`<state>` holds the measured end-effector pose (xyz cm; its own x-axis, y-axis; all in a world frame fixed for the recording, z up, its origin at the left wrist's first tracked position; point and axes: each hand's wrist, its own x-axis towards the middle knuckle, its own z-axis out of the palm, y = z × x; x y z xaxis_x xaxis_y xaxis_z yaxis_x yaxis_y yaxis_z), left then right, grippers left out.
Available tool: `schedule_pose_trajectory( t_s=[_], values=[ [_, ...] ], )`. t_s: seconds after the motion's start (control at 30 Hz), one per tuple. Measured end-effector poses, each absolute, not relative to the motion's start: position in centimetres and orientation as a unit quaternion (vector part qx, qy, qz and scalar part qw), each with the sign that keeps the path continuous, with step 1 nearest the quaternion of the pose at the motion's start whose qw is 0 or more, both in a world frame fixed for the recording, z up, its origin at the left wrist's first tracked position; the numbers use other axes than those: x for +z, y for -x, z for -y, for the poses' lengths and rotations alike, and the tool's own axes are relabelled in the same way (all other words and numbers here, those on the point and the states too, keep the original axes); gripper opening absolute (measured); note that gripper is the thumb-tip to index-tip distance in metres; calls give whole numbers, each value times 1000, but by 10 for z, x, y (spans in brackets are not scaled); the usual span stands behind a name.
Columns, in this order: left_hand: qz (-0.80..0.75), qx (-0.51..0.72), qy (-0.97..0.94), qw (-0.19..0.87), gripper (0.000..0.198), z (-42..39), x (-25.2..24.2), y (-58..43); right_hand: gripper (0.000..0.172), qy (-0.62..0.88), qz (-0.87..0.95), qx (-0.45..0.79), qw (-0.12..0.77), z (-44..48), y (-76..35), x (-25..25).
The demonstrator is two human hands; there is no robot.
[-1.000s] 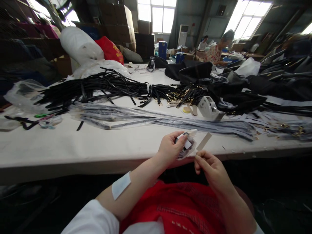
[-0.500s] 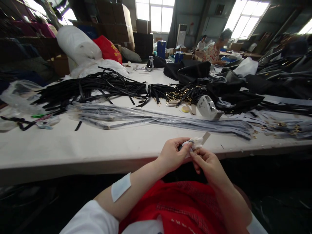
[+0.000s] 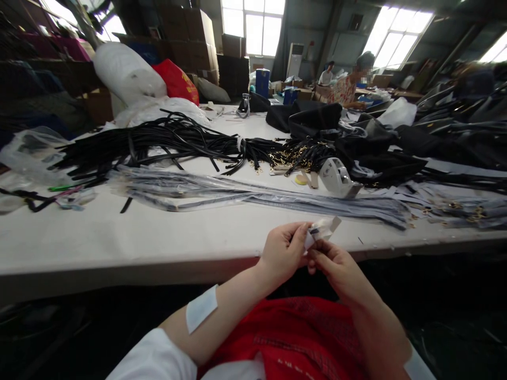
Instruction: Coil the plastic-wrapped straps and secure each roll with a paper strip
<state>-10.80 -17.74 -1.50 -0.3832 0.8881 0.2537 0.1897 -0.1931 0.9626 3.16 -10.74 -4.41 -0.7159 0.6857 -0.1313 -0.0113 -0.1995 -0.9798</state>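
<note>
My left hand (image 3: 283, 250) pinches a small clear packet (image 3: 319, 230) holding a dark piece and a white label, just over the near edge of the white table (image 3: 119, 237). My right hand (image 3: 336, 266) meets it from the right, fingertips closed on the same packet. A strip of beige tape sticks out past the packet's top right. Both hands hover above my lap, where a red garment (image 3: 301, 338) shows.
Long straps in clear sleeves (image 3: 245, 192) lie across the table behind my hands. A pile of black straps (image 3: 158, 142) with gold clasps, a tape dispenser (image 3: 336, 177) and black bags (image 3: 317, 119) lie farther back. Other people (image 3: 348, 84) work at a distant table.
My right hand has come in from the lower right and closed on the packet with the left hand. The packet has been folded smaller and sits slightly higher.
</note>
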Motion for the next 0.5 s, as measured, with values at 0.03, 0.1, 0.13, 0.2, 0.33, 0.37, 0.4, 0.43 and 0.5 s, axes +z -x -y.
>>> schedule_pose_trajectory(
  t_s=[0.03,0.1,0.13,0.2,0.33,0.37,0.4,0.43,0.5],
  values=[
    [-563,604,-498,264,37,179,-15,105,26,290,577,722,249,107,-32,-46],
    [-555,592,-546,208,34,183,-15,99,27,287,566,726,266,107,-31,-49],
    [-552,584,-566,182,33,185,-14,97,28,283,561,728,274,107,-31,-50],
    [-554,564,-592,156,34,188,-13,94,30,277,552,731,290,109,-29,-54],
    [-586,509,-607,170,36,192,-10,95,31,282,537,723,331,112,-24,-65],
    [-593,499,-607,176,36,193,-10,95,32,289,540,716,336,112,-22,-67],
    [-596,493,-608,182,35,194,-10,94,35,298,547,702,346,111,-21,-70],
    [-594,489,-611,187,35,196,-11,92,39,309,556,683,358,110,-20,-72],
    [-585,491,-616,194,33,198,-15,89,45,327,573,646,384,107,-19,-73]
  ],
)
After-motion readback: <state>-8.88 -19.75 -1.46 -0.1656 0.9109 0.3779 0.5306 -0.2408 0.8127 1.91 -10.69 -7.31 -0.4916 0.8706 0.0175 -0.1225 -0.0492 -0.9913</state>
